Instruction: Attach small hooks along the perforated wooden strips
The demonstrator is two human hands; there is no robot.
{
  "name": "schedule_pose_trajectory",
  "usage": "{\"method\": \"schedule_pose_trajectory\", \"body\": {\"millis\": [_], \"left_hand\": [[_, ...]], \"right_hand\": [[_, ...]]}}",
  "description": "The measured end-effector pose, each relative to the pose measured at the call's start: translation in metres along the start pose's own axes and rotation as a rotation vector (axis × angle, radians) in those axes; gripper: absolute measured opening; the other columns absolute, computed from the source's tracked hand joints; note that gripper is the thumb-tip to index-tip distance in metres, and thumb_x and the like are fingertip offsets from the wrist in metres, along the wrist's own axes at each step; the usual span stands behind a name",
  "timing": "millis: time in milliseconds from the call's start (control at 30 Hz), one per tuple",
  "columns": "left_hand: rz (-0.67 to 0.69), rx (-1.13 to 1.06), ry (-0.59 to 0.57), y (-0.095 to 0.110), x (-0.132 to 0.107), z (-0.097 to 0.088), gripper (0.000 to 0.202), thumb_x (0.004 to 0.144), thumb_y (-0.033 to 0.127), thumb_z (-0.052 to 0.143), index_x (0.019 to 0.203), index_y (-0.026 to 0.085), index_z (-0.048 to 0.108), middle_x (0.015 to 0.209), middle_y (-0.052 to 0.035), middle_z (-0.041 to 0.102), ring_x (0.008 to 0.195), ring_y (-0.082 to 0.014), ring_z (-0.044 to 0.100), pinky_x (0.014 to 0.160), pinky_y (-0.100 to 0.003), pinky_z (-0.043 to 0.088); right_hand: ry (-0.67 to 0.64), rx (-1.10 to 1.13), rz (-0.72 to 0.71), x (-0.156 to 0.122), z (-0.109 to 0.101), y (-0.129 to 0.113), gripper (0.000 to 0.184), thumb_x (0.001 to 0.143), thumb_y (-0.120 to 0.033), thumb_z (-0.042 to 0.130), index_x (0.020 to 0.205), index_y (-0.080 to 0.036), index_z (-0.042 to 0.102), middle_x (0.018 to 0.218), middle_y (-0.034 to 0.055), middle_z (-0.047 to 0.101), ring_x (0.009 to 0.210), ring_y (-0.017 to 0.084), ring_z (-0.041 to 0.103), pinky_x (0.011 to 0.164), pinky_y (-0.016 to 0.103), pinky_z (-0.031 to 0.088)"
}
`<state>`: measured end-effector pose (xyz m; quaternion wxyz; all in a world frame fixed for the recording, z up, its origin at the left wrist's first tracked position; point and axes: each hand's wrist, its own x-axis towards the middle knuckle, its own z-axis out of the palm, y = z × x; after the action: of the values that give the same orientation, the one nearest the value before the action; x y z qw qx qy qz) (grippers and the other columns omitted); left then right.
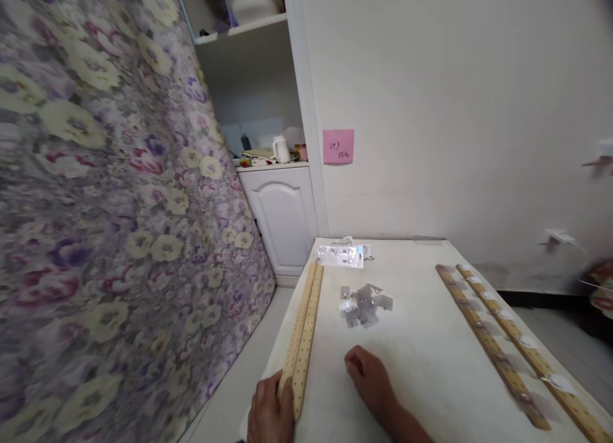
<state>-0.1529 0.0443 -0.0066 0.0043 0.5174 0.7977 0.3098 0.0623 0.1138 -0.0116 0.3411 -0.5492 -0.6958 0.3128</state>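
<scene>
My left hand [271, 410] is closed on the near end of a pale wooden strip [297, 322] with rows of small holes, at the table's left edge. A second perforated wooden strip [312, 315] lies right alongside it. My right hand [371, 380] is over the middle of the table, its fingers curled into a loose fist, and nothing shows in it. Beyond that hand is a loose pile of small greyish see-through plastic pieces [368, 304]. A small white, shiny bundle [347, 306] lies at the pile's left side.
Along the right edge of the white table [407, 360] lie two wooden strips, one with clear pieces [483, 334] and one with white pieces [522, 341]. Flat clear packaging [340, 256] sits at the far end. A floral curtain [119, 207] hangs left; a wall [407, 111] stands behind.
</scene>
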Motion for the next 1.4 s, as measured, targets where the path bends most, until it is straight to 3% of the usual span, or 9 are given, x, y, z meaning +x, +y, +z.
{"method": "schedule_pose_trajectory", "body": {"millis": [133, 300, 400, 567, 733, 900, 1067, 1233, 1400], "left_hand": [[0.007, -0.078, -0.010, -0.005, 0.001, 0.001, 0.031, 0.086, 0.042, 0.039, 0.100, 0.025, 0.061, 0.100, -0.0041, 0.063, 0.094, -0.0219, 0.060, 0.078, -0.031, 0.047], [-0.001, -0.123, -0.060, -0.008, 0.002, -0.001, 0.031, 0.087, 0.039, 0.037, 0.102, 0.024, 0.060, 0.099, -0.0043, 0.064, 0.093, -0.0213, 0.061, 0.076, -0.031, 0.048], [-0.005, -0.128, -0.066, -0.008, 0.002, -0.002, 0.032, 0.087, 0.037, 0.036, 0.102, 0.023, 0.060, 0.100, -0.0044, 0.064, 0.093, -0.0210, 0.061, 0.076, -0.032, 0.048], [-0.009, -0.104, -0.051, -0.010, 0.001, -0.002, 0.031, 0.087, 0.036, 0.036, 0.101, 0.024, 0.061, 0.099, -0.0043, 0.064, 0.094, -0.0215, 0.061, 0.078, -0.032, 0.047], [-0.021, -0.080, -0.047, -0.011, 0.003, 0.000, 0.031, 0.087, 0.036, 0.036, 0.100, 0.023, 0.061, 0.101, -0.0048, 0.063, 0.096, -0.0223, 0.060, 0.080, -0.033, 0.046], [0.001, -0.066, -0.018, -0.013, 0.005, 0.002, 0.031, 0.087, 0.035, 0.036, 0.101, 0.022, 0.060, 0.102, -0.0059, 0.064, 0.096, -0.0227, 0.060, 0.082, -0.034, 0.046], [0.001, -0.052, 0.002, -0.014, 0.004, 0.002, 0.031, 0.087, 0.035, 0.035, 0.100, 0.022, 0.061, 0.101, -0.0060, 0.064, 0.096, -0.0227, 0.060, 0.082, -0.034, 0.046], [0.001, -0.026, -0.008, -0.015, 0.003, 0.001, 0.031, 0.088, 0.034, 0.035, 0.103, 0.022, 0.060, 0.102, -0.0053, 0.064, 0.096, -0.0221, 0.060, 0.081, -0.033, 0.046], [0.013, 0.020, 0.006, -0.014, 0.004, 0.000, 0.032, 0.089, 0.031, 0.033, 0.105, 0.021, 0.059, 0.104, -0.0060, 0.064, 0.096, -0.0219, 0.060, 0.080, -0.033, 0.045]], "right_hand": [[-0.061, 0.055, -0.035, -0.021, 0.042, -0.038, 0.018, 0.074, -0.017, 0.050, 0.090, -0.022, 0.059, 0.081, -0.0004, 0.064, 0.071, 0.015, 0.059, 0.068, 0.024, 0.043], [-0.079, -0.074, -0.210, -0.039, 0.064, -0.065, 0.057, 0.054, -0.019, 0.070, 0.108, -0.026, 0.053, 0.107, 0.0030, 0.053, 0.097, 0.022, 0.052, 0.083, 0.032, 0.043], [-0.127, -0.084, -0.237, -0.040, 0.062, -0.067, 0.058, 0.055, -0.018, 0.071, 0.109, -0.028, 0.052, 0.109, 0.0023, 0.050, 0.097, 0.021, 0.051, 0.083, 0.031, 0.043], [-0.193, -0.073, -0.245, -0.039, 0.050, -0.067, 0.038, 0.065, -0.016, 0.064, 0.100, -0.028, 0.056, 0.104, 0.0003, 0.051, 0.095, 0.017, 0.053, 0.082, 0.027, 0.043], [-0.203, -0.087, -0.177, -0.050, 0.036, -0.047, 0.038, 0.069, -0.013, 0.054, 0.105, -0.026, 0.054, 0.110, 0.0031, 0.052, 0.098, 0.017, 0.055, 0.085, 0.025, 0.044], [-0.103, -0.071, -0.058, -0.057, 0.025, -0.033, 0.047, 0.068, -0.010, 0.047, 0.113, -0.023, 0.052, 0.115, 0.0058, 0.052, 0.098, 0.019, 0.057, 0.086, 0.027, 0.046], [-0.003, -0.152, 0.002, -0.037, 0.044, -0.057, 0.066, 0.068, -0.029, 0.059, 0.130, -0.021, 0.040, 0.124, 0.0120, 0.050, 0.115, 0.032, 0.046, 0.096, 0.043, 0.040], [0.039, -0.230, 0.040, -0.016, 0.068, -0.073, 0.072, 0.065, -0.019, 0.056, 0.135, -0.018, 0.036, 0.121, 0.0148, 0.049, 0.109, 0.032, 0.050, 0.089, 0.044, 0.043], [0.151, -0.105, 0.061, -0.022, 0.053, -0.068, 0.064, 0.067, -0.010, 0.046, 0.130, -0.019, 0.038, 0.116, 0.0116, 0.049, 0.109, 0.027, 0.051, 0.092, 0.038, 0.043]]}}
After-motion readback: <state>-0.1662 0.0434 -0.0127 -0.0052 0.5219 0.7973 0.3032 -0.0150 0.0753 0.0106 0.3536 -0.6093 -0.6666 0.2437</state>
